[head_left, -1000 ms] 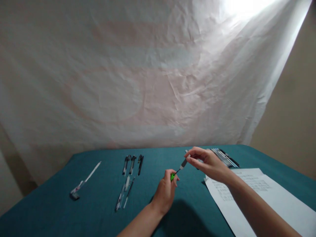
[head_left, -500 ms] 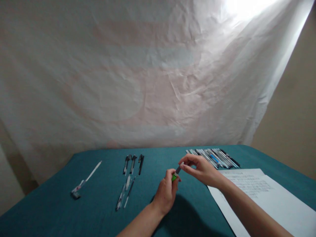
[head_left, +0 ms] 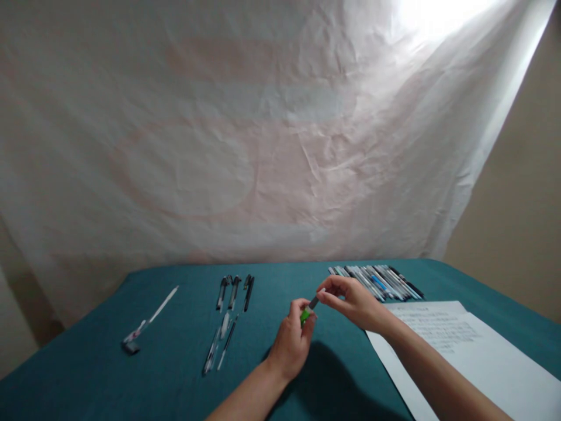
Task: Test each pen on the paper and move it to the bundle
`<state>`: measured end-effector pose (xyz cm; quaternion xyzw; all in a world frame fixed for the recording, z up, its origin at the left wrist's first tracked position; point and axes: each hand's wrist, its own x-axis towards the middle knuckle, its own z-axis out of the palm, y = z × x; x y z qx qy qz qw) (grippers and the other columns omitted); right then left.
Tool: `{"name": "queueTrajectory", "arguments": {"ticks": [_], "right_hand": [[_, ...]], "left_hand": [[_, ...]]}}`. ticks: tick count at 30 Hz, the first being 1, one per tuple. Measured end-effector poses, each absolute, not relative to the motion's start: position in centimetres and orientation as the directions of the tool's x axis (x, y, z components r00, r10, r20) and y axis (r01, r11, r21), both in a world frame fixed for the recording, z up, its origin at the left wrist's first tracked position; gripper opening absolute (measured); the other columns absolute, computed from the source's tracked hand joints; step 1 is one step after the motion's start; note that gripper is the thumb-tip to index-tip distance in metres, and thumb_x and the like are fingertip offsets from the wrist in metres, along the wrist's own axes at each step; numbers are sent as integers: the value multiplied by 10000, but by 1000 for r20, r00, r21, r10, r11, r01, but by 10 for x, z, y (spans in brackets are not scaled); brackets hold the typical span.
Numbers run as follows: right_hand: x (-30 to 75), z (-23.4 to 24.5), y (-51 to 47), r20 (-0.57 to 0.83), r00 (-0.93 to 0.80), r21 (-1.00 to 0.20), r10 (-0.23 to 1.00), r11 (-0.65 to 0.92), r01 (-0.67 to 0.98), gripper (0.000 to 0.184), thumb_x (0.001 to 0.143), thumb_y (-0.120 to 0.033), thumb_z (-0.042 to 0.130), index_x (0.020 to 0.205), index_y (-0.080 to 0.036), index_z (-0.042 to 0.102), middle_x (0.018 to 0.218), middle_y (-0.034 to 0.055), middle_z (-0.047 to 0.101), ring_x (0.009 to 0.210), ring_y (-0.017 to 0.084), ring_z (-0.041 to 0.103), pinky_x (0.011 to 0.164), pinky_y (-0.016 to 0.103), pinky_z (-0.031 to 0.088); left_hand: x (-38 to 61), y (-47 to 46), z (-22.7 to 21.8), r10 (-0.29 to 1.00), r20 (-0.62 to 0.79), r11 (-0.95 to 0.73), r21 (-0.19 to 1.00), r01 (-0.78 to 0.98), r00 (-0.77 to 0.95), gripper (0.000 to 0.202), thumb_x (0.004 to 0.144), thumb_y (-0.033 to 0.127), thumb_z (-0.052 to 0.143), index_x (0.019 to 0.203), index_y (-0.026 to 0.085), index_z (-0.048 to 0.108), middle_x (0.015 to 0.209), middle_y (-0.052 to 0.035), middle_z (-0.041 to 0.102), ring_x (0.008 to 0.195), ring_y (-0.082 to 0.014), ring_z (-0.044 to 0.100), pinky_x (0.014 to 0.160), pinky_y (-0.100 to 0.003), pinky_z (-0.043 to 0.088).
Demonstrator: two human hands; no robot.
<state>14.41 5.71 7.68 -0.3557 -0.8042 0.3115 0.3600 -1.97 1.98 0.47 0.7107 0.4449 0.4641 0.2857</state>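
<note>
My left hand [head_left: 291, 342] is closed around a green pen part [head_left: 305, 316], held just above the teal table [head_left: 175, 380]. Meeting it from the right, my right hand [head_left: 353, 301] pinches a grey pen piece [head_left: 314, 302], whose tip touches the green part. Both hands hover over the middle of the table, slightly right of centre.
A row of several pens [head_left: 377, 282] lies at the back right, beside a printed sheet of paper [head_left: 464, 356]. Three dark pen caps [head_left: 234, 291] and loose pen parts [head_left: 219, 345] lie left of centre. A white strip with a dark end [head_left: 146, 324] lies far left. A creased white sheet hangs behind.
My right hand came down and left, bringing the grey piece from apart on a thin refill to right against the green part in my left hand.
</note>
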Motion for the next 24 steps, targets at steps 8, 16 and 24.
{"name": "queueTrajectory", "arguments": {"ticks": [8, 16, 24], "right_hand": [[144, 73, 58, 325, -491, -765, 808, 530, 366, 240, 807, -377, 524, 794, -149, 598, 689, 22, 610, 611, 120, 536, 535, 204, 391], [148, 65, 63, 304, -516, -699, 801, 556, 450, 220, 805, -369, 518, 757, -166, 587, 684, 19, 621, 618, 127, 544, 555, 211, 397], [157, 70, 61, 250, -571, -578, 782, 594, 560, 284, 837, -391, 451, 683, -175, 553, 602, -4, 589, 542, 103, 494, 495, 194, 334]], "left_hand": [[-22, 23, 2, 882, 447, -460, 741, 489, 153, 210, 900, 339, 348, 944, 183, 482, 801, -22, 556, 736, -155, 518, 671, -264, 375], [-25, 27, 2, 844, 499, -519, 668, 533, 196, 171, 895, 267, 368, 900, 193, 522, 879, -32, 536, 827, -159, 511, 740, -270, 390], [-26, 27, -3, 828, 489, -536, 542, 647, 276, 147, 881, 226, 382, 860, 184, 521, 842, -31, 528, 778, -162, 506, 698, -267, 402]]}}
